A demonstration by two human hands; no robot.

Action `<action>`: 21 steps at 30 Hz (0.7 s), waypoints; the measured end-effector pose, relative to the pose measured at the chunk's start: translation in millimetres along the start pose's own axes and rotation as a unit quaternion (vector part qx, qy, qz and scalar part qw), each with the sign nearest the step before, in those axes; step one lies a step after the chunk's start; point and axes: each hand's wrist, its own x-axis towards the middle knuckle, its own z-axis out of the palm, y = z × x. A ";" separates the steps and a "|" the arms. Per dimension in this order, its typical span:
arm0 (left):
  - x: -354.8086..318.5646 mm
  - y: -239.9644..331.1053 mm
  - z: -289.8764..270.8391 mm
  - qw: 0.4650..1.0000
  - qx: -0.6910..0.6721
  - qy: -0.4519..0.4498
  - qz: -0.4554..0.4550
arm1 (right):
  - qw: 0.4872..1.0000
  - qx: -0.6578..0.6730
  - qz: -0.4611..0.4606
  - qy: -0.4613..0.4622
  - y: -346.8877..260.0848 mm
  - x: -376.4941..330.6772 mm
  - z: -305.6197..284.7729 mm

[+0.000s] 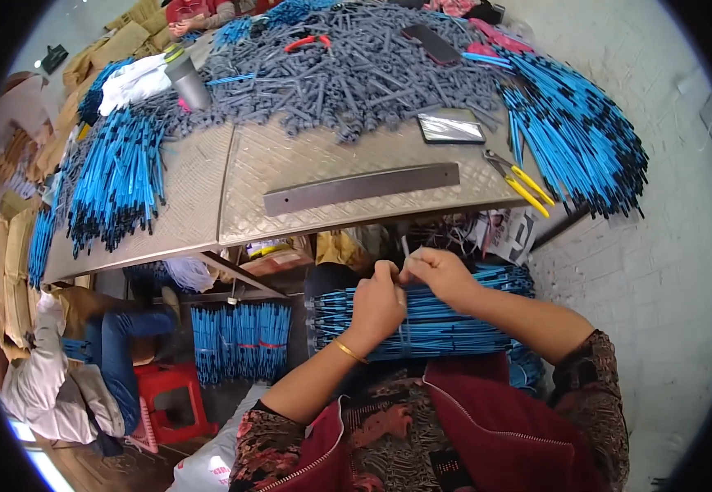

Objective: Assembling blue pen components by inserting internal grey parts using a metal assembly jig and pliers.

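A thick bundle of blue rods (446,334) with dark ends lies across my lap, a thin band round its middle. Above that bundle my left hand (377,305) is closed, thumb and fingers pressed together. Close beside it my right hand (442,277) is pinched too, the fingertips of both hands nearly meeting. A short, thin pale strip (405,245) pokes up from the right fingertips. What the left fingers hold is hidden.
Before me is a table (184,189) with a metal bar (364,187), yellow-handled pliers (520,183), a phone (451,127), a heap of grey plastic parts (356,70) and blue rods (577,123). A red stool (175,402) and a seated person (69,385) are at left.
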 end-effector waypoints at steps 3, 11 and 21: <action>-6.8 1.9 -1.0 1.000 -0.012 -0.015 -0.022 | 0.994 -0.094 -0.042 -0.043 -4.9 -22.7 5.1; -29.0 19.4 -27.9 0.984 0.025 0.120 0.131 | 0.984 -0.080 -0.013 -0.156 16.8 -37.7 -2.1; -98.3 26.7 -59.1 0.871 -0.337 -0.242 -0.266 | 0.946 -0.203 -0.160 -0.197 19.6 -39.5 -7.7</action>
